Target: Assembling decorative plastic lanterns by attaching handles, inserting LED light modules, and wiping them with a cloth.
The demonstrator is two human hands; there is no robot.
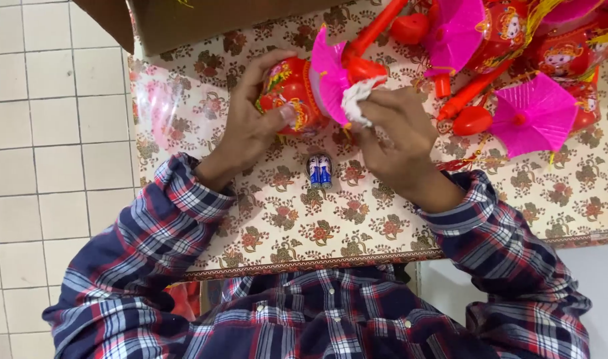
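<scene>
On the bench, covered by a floral-patterned cloth, a person in a plaid shirt works with both hands near the far middle of the surface. Left hand wraps around a red toy lantern with printed figures, fingers curled over its far side and thumb pressed on the near face; this grip is closed on the lantern body, holding it tilted on its side just above the cloth. A pink pleated cap sits on the lantern's right end, and a red plastic handle runs from it up toward the far edge.

Right hand is closed on a small white cloth, pinched between thumb and fingers and pressed against the pink cap where it meets the handle.

Just nearer the person, between the two wrists, a pair of small blue-and-white batteries lies on the bench, apart from both hands.

To the right, well apart from the left hand, a heap of similar lanterns with pink caps and red handles lies on the cloth. A brown cardboard box stands at the far left edge. Pale floor tiles show on the left.
</scene>
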